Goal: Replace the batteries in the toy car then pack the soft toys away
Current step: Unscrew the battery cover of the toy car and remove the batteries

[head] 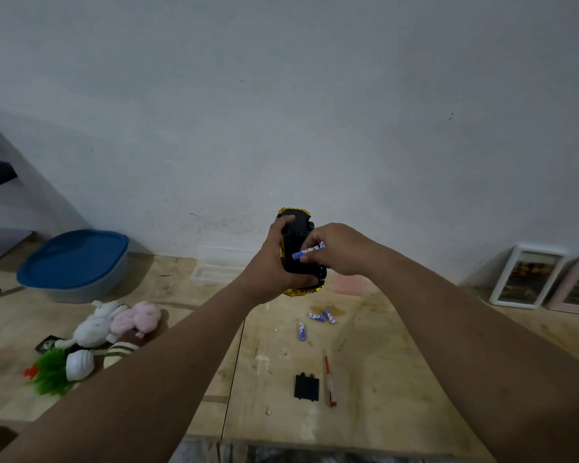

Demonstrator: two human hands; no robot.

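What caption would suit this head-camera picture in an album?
Left hand holds the upturned toy car while right hand brings a battery to it.

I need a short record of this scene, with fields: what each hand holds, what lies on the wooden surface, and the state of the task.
left hand: holds the black and yellow toy car, underside facing the camera
right hand: fingers pinch a blue and white battery at the car's underside
loose batteries: three, on the wooden surface
black battery cover: off, lying flat
red-handled screwdriver: beside the cover
soft toys: heaped at left, unpacked
blue-lidded grey tub: closed
task state: battery swap in progress
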